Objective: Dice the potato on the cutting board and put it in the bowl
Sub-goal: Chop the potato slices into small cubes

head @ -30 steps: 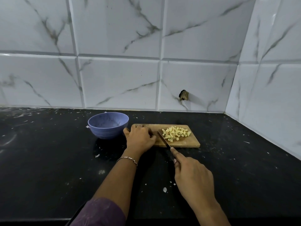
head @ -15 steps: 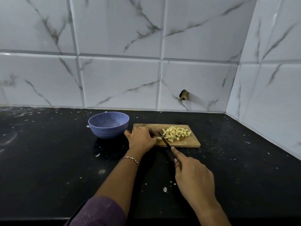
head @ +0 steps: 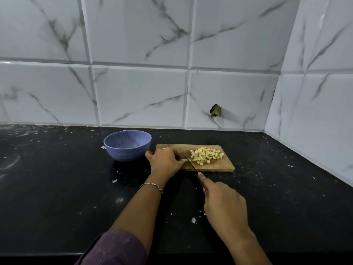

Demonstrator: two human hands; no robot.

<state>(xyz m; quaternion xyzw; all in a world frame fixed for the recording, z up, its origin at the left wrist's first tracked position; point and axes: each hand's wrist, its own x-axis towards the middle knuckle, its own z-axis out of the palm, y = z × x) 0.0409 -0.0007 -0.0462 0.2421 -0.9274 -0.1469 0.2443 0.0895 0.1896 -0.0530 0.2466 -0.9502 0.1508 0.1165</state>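
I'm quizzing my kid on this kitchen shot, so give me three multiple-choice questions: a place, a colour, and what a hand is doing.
1. Where does the bowl stand relative to the cutting board?
A) left of it
B) right of it
C) on it

2. What colour is the bowl?
A) red
B) blue-purple
C) green

3. What is the right hand doing?
A) gripping the knife
B) lying flat
C) lifting the bowl

Answers:
1 A, it sits off the board's left end.
2 B, its wall is blue-purple.
3 A, it curls round the handle, with the blade down on the board.
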